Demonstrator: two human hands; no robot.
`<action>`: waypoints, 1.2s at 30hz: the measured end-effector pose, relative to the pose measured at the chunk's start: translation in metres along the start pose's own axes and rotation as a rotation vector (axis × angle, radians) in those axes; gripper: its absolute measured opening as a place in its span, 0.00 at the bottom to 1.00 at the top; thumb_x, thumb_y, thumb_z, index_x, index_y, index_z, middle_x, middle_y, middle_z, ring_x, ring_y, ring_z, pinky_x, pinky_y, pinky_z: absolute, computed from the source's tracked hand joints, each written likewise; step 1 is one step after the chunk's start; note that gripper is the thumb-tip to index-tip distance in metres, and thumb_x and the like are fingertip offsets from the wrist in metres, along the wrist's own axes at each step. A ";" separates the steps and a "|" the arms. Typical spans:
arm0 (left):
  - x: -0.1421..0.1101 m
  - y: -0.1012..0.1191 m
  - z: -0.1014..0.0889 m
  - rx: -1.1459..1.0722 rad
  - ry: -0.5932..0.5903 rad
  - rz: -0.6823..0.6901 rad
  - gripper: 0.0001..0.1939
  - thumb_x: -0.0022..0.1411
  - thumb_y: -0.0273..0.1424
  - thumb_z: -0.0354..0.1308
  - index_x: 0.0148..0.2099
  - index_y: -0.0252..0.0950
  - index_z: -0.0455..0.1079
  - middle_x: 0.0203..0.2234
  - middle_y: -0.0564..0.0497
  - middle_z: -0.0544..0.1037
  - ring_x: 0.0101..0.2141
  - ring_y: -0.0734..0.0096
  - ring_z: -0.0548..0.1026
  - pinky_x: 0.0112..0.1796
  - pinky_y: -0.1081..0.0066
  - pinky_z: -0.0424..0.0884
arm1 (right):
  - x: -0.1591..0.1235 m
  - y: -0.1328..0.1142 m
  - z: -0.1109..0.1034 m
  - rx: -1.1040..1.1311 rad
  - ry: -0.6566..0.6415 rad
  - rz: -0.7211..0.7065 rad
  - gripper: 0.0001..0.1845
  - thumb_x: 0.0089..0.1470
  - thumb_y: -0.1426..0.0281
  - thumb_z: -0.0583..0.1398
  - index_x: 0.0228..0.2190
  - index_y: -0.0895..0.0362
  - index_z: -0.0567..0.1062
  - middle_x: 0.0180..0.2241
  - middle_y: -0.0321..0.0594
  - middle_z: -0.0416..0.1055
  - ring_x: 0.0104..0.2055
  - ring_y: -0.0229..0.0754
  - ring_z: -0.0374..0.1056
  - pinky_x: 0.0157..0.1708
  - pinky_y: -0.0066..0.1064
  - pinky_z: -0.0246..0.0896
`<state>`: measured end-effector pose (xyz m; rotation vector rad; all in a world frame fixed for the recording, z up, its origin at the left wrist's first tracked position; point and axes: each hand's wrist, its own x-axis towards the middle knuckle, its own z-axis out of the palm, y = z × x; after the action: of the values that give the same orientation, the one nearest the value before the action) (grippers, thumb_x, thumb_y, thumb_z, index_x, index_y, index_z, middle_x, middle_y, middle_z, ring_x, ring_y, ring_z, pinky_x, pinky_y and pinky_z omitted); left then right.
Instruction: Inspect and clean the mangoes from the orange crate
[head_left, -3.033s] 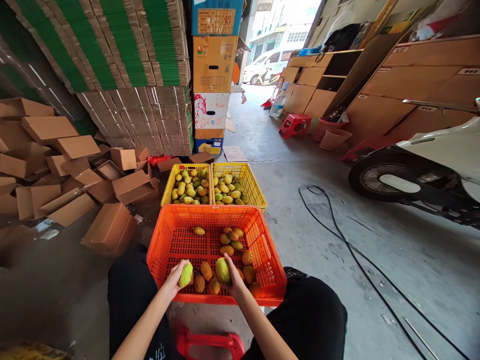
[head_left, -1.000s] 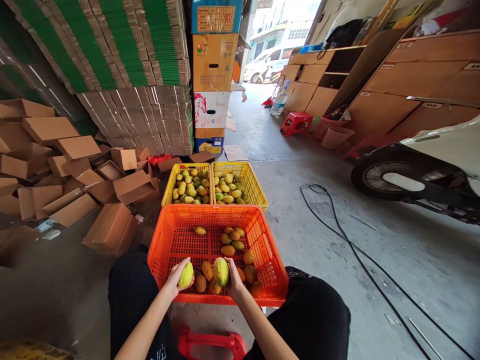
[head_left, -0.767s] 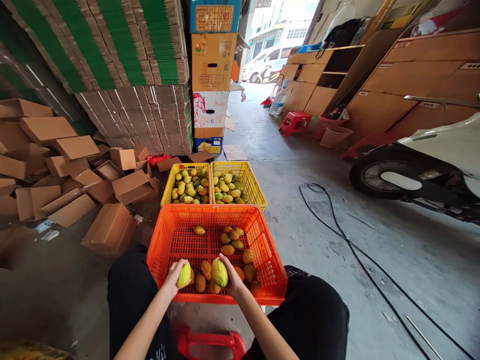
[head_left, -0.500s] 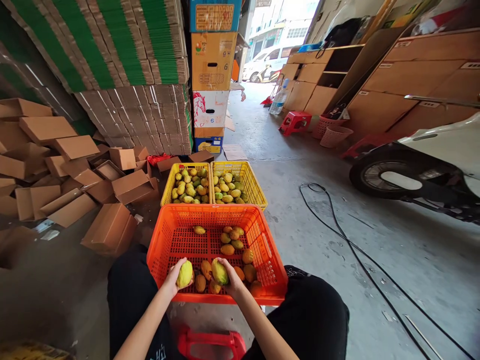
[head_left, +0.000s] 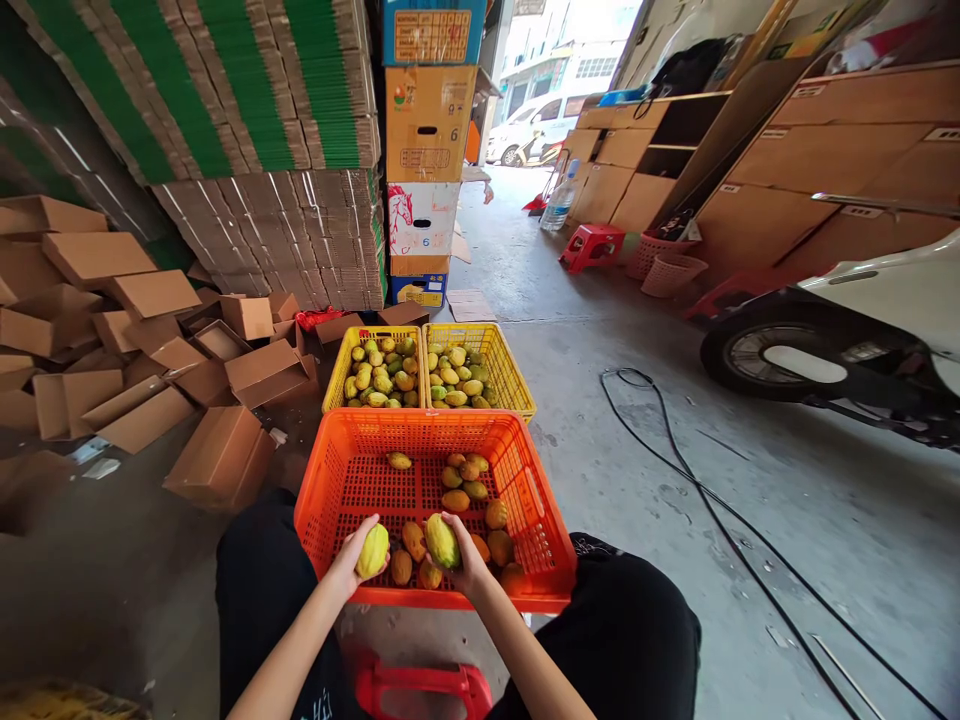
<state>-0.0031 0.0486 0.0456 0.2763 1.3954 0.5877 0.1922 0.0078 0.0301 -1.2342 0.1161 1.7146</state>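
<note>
My left hand is closed around a yellow-green papaya. In my right hand is another papaya, yellow with a darker green lower end. Both fruits are held over the near side of an orange plastic crate, which sits between my knees. Inside it, several orange-yellow papayas lie to the right and near the front, and a single one rests toward the back left. My hands partly hide the fruits beneath them.
Two yellow crates of greener papayas stand just beyond the orange one. Loose cardboard boxes litter the left floor beside stacked flat cartons. A black cable and a scooter wheel are at right; a red stool is below.
Both hands keep hold of their papayas and have hardly moved. The papaya in my right hand is turned slightly. The whole view has shifted a few pixels.
</note>
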 end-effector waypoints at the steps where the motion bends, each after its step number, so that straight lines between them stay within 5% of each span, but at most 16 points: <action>1: 0.001 -0.001 0.000 0.003 -0.003 0.028 0.17 0.62 0.42 0.63 0.35 0.31 0.69 0.22 0.46 0.77 0.20 0.68 0.77 0.22 0.71 0.75 | 0.000 0.001 -0.001 0.010 0.009 -0.001 0.16 0.47 0.59 0.67 0.34 0.55 0.72 0.28 0.37 0.75 0.31 0.43 0.74 0.31 0.32 0.72; 7: 0.000 -0.003 0.000 -0.067 -0.041 0.054 0.13 0.58 0.34 0.67 0.38 0.33 0.68 0.24 0.49 0.77 0.24 0.69 0.78 0.26 0.71 0.78 | 0.006 0.007 -0.005 -0.001 -0.041 -0.077 0.21 0.38 0.62 0.73 0.33 0.54 0.74 0.32 0.34 0.75 0.37 0.42 0.72 0.38 0.34 0.73; 12: -0.005 0.002 0.001 -0.093 0.056 -0.007 0.12 0.62 0.36 0.62 0.32 0.34 0.66 0.19 0.53 0.73 0.18 0.74 0.73 0.23 0.73 0.76 | 0.008 0.008 -0.007 0.017 -0.057 0.037 0.14 0.49 0.58 0.65 0.31 0.56 0.73 0.29 0.42 0.77 0.34 0.46 0.74 0.38 0.38 0.73; 16: -0.005 0.004 0.001 -0.133 -0.026 -0.080 0.17 0.67 0.39 0.55 0.31 0.32 0.68 0.19 0.47 0.75 0.19 0.70 0.75 0.21 0.72 0.75 | 0.010 0.007 -0.007 0.032 -0.081 0.073 0.15 0.55 0.58 0.58 0.29 0.58 0.74 0.29 0.45 0.77 0.31 0.45 0.74 0.36 0.37 0.72; 23: -0.007 0.006 0.001 -0.127 -0.061 -0.117 0.22 0.71 0.42 0.49 0.31 0.29 0.70 0.19 0.43 0.77 0.20 0.68 0.76 0.21 0.73 0.74 | 0.011 0.012 -0.005 -0.016 -0.091 0.049 0.14 0.54 0.60 0.60 0.28 0.58 0.74 0.26 0.41 0.76 0.27 0.41 0.72 0.29 0.30 0.65; 30: -0.009 0.003 0.005 -0.063 0.040 0.087 0.10 0.61 0.33 0.65 0.35 0.33 0.68 0.21 0.49 0.77 0.22 0.68 0.78 0.23 0.71 0.76 | 0.008 0.013 -0.002 -0.043 -0.121 -0.019 0.18 0.44 0.57 0.69 0.30 0.57 0.73 0.25 0.36 0.74 0.26 0.40 0.70 0.27 0.29 0.64; 36: -0.007 0.003 0.003 -0.073 0.053 0.108 0.08 0.62 0.30 0.64 0.36 0.34 0.67 0.23 0.49 0.77 0.22 0.68 0.77 0.24 0.70 0.76 | 0.004 0.011 -0.002 -0.061 -0.176 -0.107 0.27 0.35 0.55 0.74 0.34 0.54 0.72 0.30 0.35 0.77 0.32 0.43 0.74 0.33 0.33 0.69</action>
<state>-0.0015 0.0475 0.0531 0.2804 1.4130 0.7377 0.1850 0.0036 0.0215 -1.1078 -0.1065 1.7351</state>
